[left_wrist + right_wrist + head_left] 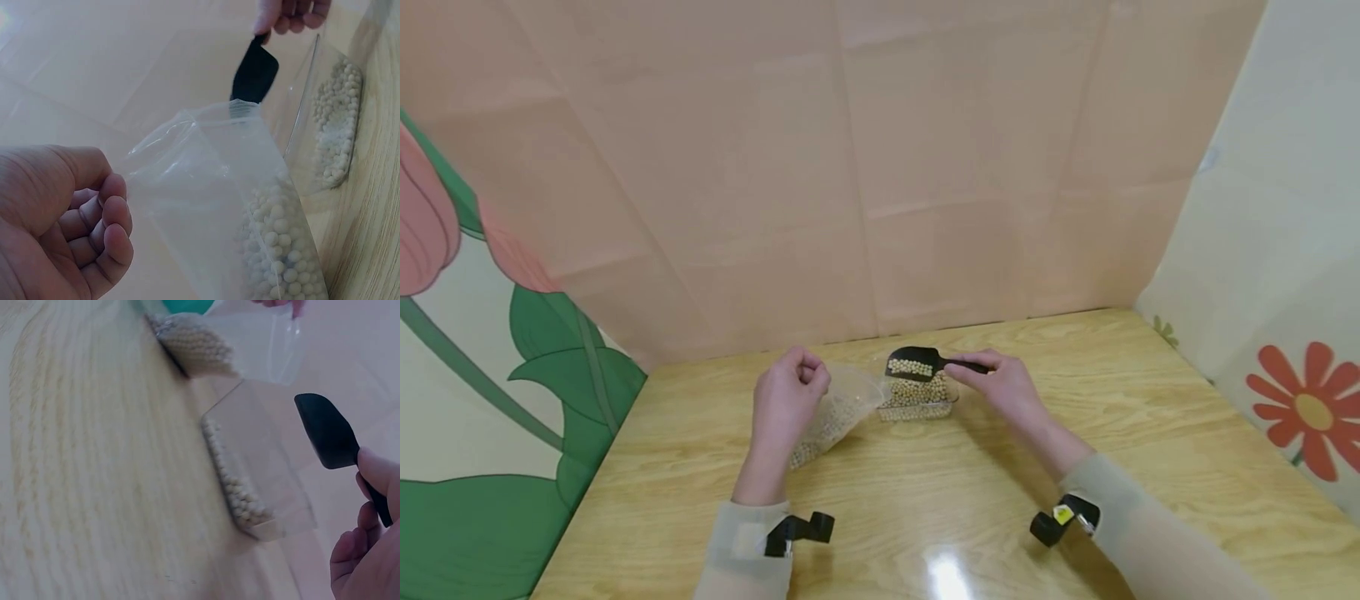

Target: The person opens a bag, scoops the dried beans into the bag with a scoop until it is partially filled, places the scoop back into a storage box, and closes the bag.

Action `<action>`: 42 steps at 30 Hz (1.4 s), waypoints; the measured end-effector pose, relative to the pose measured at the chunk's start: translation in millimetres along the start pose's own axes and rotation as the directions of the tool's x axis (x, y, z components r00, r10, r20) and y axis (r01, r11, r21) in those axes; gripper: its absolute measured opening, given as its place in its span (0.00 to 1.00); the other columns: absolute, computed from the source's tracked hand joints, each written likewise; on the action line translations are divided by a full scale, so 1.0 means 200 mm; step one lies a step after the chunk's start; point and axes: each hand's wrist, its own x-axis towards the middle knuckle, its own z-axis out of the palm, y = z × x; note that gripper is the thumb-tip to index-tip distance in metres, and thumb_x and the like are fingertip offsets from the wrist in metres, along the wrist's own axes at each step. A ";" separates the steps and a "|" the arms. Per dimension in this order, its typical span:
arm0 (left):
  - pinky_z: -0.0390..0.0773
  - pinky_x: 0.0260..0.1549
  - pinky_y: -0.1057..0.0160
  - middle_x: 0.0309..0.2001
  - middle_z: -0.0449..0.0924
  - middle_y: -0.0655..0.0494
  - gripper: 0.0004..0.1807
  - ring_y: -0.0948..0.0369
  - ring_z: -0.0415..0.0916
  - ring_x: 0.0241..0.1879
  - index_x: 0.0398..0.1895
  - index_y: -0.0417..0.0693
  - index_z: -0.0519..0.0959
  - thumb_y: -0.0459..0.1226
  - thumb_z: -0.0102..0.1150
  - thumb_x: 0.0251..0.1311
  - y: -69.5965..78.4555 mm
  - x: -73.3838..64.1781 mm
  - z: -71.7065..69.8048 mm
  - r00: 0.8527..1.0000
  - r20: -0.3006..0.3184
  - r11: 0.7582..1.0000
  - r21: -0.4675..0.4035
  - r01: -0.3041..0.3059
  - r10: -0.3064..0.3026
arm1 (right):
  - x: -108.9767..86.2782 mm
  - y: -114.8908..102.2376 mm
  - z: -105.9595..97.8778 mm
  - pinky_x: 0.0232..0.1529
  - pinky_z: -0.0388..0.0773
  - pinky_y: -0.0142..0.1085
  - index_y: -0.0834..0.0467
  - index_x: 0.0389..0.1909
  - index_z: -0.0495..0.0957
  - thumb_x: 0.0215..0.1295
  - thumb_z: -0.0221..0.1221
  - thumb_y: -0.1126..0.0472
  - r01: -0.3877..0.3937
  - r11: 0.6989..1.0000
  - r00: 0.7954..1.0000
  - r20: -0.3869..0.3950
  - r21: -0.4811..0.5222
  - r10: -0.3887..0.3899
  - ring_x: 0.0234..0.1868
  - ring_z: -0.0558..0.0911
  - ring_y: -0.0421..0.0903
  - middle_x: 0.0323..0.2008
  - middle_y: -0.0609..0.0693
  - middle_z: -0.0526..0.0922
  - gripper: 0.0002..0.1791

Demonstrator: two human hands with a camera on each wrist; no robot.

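Note:
My left hand (786,396) pinches the top edge of a clear plastic bag (847,410), holding it up. Small pale balls, like soybeans (281,250), fill the bag's lower part. In my right hand (1003,387) is the handle of a small black scoop (928,353), which carries a load of these balls in the head view. Below the scoop, a clear plastic box (916,412) stands on the table, right of the bag, with more balls inside. In the left wrist view the scoop (255,74) appears just behind the bag's mouth, partly hidden by it.
The wooden table (1150,417) meets a pink-covered wall (925,167) close behind the box. Side walls with printed flowers (1312,412) stand left and right. A wrist-worn black camera mount (800,533) sits on each sleeve.

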 end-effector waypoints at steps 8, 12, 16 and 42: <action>0.76 0.26 0.58 0.28 0.86 0.57 0.03 0.59 0.77 0.23 0.37 0.46 0.84 0.32 0.63 0.71 0.00 0.01 0.01 1.000 -0.011 1.000 0.003 -0.008 0.008 | -0.04 -0.11 -0.06 0.77 0.66 0.58 0.56 0.63 0.89 0.68 0.77 0.42 0.026 0.998 0.999 0.026 0.058 -0.028 0.76 0.73 0.57 0.70 0.55 0.82 0.30; 0.77 0.27 0.58 0.28 0.86 0.58 0.03 0.59 0.78 0.23 0.37 0.46 0.84 0.31 0.63 0.70 0.00 0.02 0.01 1.000 -0.018 1.000 0.005 -0.019 0.019 | -0.05 -0.15 -0.05 0.74 0.67 0.56 0.54 0.61 0.90 0.66 0.77 0.42 0.053 0.997 0.997 0.045 0.049 -0.056 0.72 0.75 0.55 0.64 0.52 0.85 0.28; 0.77 0.27 0.58 0.27 0.85 0.58 0.03 0.59 0.78 0.24 0.36 0.46 0.84 0.31 0.64 0.69 0.00 0.02 0.02 1.000 -0.024 1.000 0.003 -0.021 0.021 | -0.05 -0.18 -0.04 0.72 0.69 0.54 0.53 0.58 0.91 0.66 0.78 0.42 0.080 0.996 0.994 0.067 0.042 -0.082 0.68 0.78 0.54 0.60 0.51 0.86 0.26; 0.78 0.28 0.59 0.29 0.86 0.56 0.03 0.58 0.78 0.25 0.38 0.45 0.84 0.30 0.63 0.68 0.01 0.02 0.02 1.000 -0.024 1.000 -0.005 0.000 0.000 | -0.05 -0.30 0.12 0.43 0.81 0.42 0.52 0.54 0.93 0.66 0.79 0.48 0.254 0.959 0.961 0.143 -0.126 -0.236 0.45 0.81 0.50 0.46 0.50 0.85 0.20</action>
